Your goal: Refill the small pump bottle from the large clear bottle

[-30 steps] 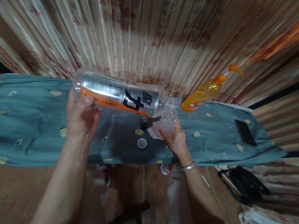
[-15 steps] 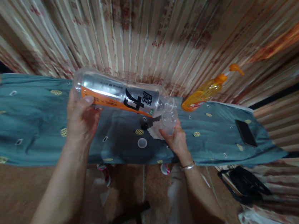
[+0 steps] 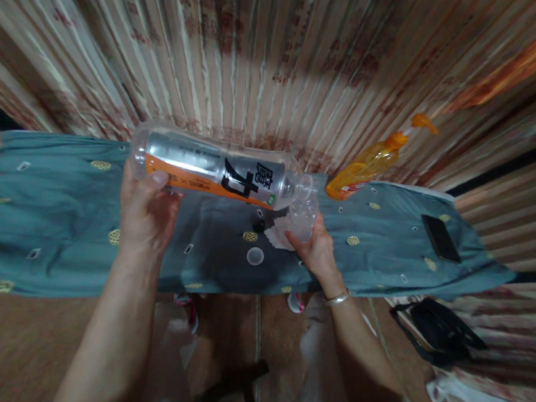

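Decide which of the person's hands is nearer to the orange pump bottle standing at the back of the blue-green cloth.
Right. The right hand, holding a small clear cup, sits just left of and below the orange pump bottle. The left hand grips the large bottle's base, far to the left.

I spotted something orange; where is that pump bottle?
The orange pump bottle stands at the table's far edge, right of the small clear bottle, left of the dark phone.

Striped patterned curtain (image 3: 275, 53), teal-clothed table (image 3: 45, 201), brown floor (image 3: 5, 339), dim light
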### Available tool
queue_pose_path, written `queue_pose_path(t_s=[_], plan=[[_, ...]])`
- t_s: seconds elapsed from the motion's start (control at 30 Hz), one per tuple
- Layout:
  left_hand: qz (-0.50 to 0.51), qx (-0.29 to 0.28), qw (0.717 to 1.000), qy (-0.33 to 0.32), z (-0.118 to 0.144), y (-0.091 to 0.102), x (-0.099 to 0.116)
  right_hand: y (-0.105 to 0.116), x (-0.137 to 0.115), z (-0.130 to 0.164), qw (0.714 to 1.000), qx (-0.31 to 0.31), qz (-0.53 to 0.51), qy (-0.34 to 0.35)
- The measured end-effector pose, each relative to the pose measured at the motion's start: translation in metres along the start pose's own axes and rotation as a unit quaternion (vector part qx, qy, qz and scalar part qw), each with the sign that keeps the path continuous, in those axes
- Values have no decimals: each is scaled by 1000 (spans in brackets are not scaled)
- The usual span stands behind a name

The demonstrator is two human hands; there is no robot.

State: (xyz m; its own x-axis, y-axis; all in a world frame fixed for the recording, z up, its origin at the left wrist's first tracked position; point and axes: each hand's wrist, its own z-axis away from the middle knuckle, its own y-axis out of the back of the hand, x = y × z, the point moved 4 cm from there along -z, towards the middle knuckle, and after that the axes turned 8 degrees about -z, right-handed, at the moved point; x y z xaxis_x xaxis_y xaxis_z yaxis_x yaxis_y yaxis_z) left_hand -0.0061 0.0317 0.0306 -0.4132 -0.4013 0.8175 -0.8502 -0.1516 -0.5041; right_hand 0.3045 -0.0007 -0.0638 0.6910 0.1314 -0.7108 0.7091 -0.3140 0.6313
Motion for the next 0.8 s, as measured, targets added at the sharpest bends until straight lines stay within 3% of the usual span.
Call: queue_pose_path(t_s=[0.8], plan=[[-16,-18,1000,-5,1,-1,1,-1,0,0,1000,4,-3,14]])
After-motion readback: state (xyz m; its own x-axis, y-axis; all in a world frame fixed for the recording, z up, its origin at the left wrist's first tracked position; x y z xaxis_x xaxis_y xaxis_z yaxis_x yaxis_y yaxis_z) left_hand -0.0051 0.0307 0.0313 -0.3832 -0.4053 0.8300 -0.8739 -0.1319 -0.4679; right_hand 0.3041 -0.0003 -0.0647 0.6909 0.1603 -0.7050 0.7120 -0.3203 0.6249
